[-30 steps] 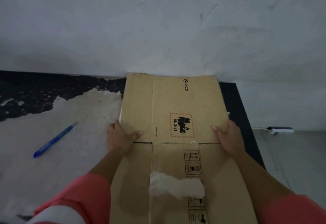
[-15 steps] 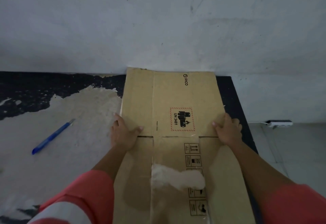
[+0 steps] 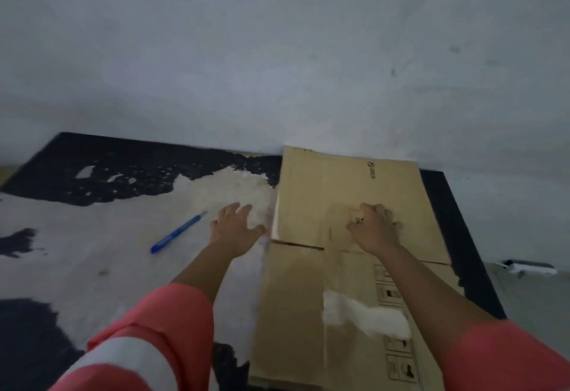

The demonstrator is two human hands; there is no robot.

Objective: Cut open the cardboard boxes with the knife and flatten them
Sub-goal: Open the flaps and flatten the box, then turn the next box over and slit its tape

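Observation:
A flattened brown cardboard box (image 3: 308, 292) lies on the right side of the table, its far edge against the wall. My right hand (image 3: 374, 228) rests on its upper panel with fingers bent, covering the printed label. My left hand (image 3: 236, 227) is off the box, spread open over the table just left of the cardboard's edge. A blue-handled knife (image 3: 178, 232) lies on the table a short way left of my left hand. A white torn patch (image 3: 364, 316) marks the box's near panel.
The table (image 3: 92, 267) has a worn black top with large white peeled areas. A grey wall stands right behind it. The table's right edge runs just past the box, with floor and a white power strip (image 3: 530, 268) beyond.
My left hand has let go of the box's left edge and moved left over the table. My right hand has shifted from the right edge onto the middle of the panel. The view has swung left.

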